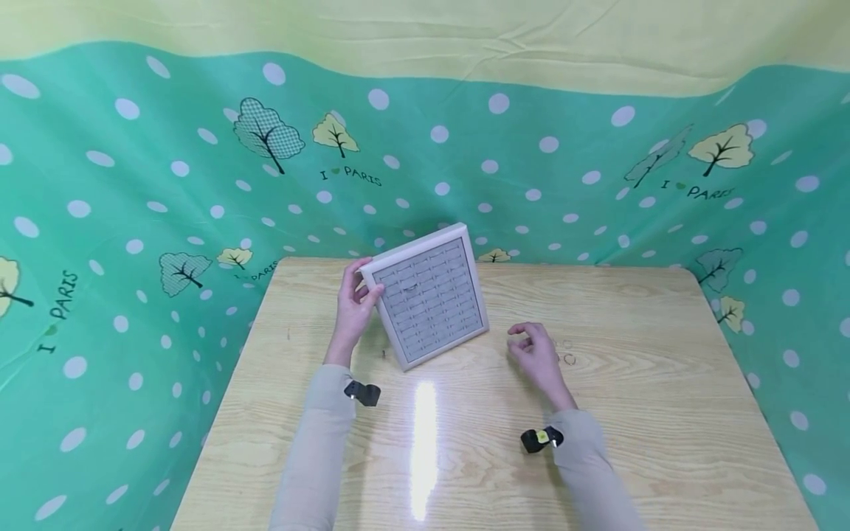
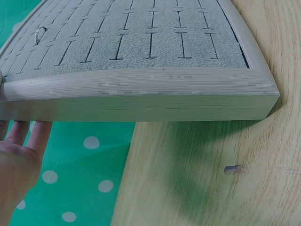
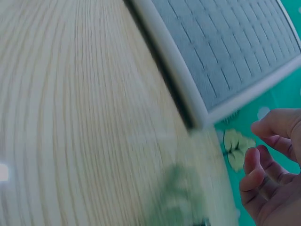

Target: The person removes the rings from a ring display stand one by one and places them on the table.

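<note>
Ring display tray tipped up on its near edge, left hand propping it; right hand free beside it.

Wooden table [image 1: 637, 413]: bare wood all round the fingers; draped polka-dot cloth [image 1: 133, 221] hangs close behind and to both sides. Ring display tray [image 1: 430, 296]: near edge rests on the table, far edge lifted so the slotted face tilts toward the person, probably to make the slots readable. Left hand [image 1: 354, 306] grips its left corner, thumb on the frame front, fingers behind. Right hand [image 1: 533, 349] hovers right of the tray, apart from it, fingers loosely curled, grasping nothing visible. One ring [image 2: 40, 34] sits in a slot just beyond the left thumb. Faint rings [image 1: 564, 352] lie on the wood just right of the right fingertips.
</note>
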The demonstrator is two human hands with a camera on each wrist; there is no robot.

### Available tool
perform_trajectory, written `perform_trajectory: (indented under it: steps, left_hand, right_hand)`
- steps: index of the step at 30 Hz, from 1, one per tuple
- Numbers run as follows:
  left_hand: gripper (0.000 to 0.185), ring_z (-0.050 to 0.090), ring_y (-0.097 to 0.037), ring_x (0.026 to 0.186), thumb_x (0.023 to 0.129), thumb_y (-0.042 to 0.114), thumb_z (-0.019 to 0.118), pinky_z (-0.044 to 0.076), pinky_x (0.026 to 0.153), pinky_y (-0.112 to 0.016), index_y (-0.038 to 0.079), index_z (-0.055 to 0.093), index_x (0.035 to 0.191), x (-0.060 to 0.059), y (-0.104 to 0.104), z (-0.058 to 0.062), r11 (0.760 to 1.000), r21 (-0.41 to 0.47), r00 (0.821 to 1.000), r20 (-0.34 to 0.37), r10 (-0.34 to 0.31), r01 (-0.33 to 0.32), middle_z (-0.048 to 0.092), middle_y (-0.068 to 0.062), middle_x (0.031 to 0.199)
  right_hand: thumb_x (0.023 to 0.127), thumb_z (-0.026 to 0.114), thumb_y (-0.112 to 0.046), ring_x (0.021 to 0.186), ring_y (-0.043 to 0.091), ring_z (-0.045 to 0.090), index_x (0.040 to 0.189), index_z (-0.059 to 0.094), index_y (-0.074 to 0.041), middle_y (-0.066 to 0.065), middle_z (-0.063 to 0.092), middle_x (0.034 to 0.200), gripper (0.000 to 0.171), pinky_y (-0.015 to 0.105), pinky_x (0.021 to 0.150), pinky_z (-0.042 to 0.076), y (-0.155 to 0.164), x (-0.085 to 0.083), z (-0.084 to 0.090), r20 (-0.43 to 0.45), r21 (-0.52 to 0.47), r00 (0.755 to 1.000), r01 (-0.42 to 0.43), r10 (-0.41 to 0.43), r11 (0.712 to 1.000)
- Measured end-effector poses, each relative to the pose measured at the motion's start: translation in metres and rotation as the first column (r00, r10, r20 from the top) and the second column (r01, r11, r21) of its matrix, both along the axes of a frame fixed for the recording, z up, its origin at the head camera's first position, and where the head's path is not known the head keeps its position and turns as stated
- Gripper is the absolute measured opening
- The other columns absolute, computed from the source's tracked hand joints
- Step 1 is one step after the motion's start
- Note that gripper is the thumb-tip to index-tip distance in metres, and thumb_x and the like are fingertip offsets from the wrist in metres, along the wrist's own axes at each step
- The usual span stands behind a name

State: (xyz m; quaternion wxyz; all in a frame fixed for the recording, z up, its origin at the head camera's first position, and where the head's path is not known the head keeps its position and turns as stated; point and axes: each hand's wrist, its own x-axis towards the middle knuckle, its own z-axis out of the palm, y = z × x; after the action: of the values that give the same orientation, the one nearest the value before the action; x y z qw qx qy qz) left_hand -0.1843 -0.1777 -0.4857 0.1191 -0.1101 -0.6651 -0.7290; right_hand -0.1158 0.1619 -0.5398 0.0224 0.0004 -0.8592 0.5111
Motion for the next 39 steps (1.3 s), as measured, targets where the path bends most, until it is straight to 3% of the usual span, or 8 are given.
perform_trajectory:
  steps: [4,12,23,31,39]
  left_hand:
    - [0.055,0.061,-0.024,0.098,0.088,-0.014,0.057,0.056,0.082,-0.033,0.0,0.039,0.138,0.002,0.0,0.004,1.0,0.015,1.0,0.026,-0.008,0.007,0.053,-0.02,0.123]
    - [0.053,0.06,-0.024,0.099,0.089,-0.016,0.056,0.056,0.085,-0.031,-0.004,0.036,0.136,0.013,0.005,0.026,1.0,-0.014,0.998,0.053,-0.013,0.013,0.051,-0.023,0.124]
    - [0.054,0.061,-0.026,0.099,0.089,-0.012,0.057,0.057,0.082,-0.033,0.001,0.038,0.138,0.001,0.0,0.003,1.0,0.005,0.999,0.048,-0.011,0.011,0.052,-0.021,0.125]
    - [0.054,0.061,-0.028,0.099,0.089,-0.011,0.059,0.057,0.082,-0.035,0.004,0.041,0.137,0.001,0.0,0.0,1.0,-0.013,1.0,0.013,0.002,-0.001,0.053,-0.02,0.124]
    - [0.054,0.06,-0.031,0.101,0.089,-0.01,0.058,0.056,0.083,-0.034,0.003,0.039,0.138,0.001,-0.001,0.002,1.0,-0.003,0.999,0.038,-0.005,0.005,0.052,-0.021,0.126]
  right_hand:
    - [0.085,0.066,0.004,0.08,0.024,0.054,0.103,0.063,0.002,0.017,0.052,0.11,0.019,0.025,0.064,0.05,-0.016,-0.002,0.003,-0.023,-0.011,0.999,-0.022,0.022,1.0]
    - [0.082,0.066,0.007,0.077,0.023,0.055,0.102,0.064,0.004,0.016,0.053,0.104,0.02,0.021,0.06,0.048,-0.042,-0.009,0.014,-0.103,-0.045,0.993,-0.058,0.053,0.997]
    - [0.084,0.066,0.006,0.079,0.023,0.056,0.114,0.065,0.001,0.016,0.058,0.116,0.031,0.024,0.064,0.053,-0.069,-0.021,0.034,-0.182,-0.079,0.972,-0.167,0.151,0.983]
    - [0.086,0.065,0.004,0.088,0.025,0.061,0.122,0.063,-0.001,0.014,0.061,0.119,0.036,0.03,0.071,0.056,-0.096,-0.035,0.054,-0.192,-0.096,0.959,-0.23,0.209,0.969]
    - [0.088,0.067,0.0,0.093,0.021,0.063,0.121,0.064,-0.003,0.01,0.064,0.116,0.034,0.028,0.075,0.056,-0.12,-0.048,0.068,-0.211,-0.089,0.95,-0.253,0.23,0.963]
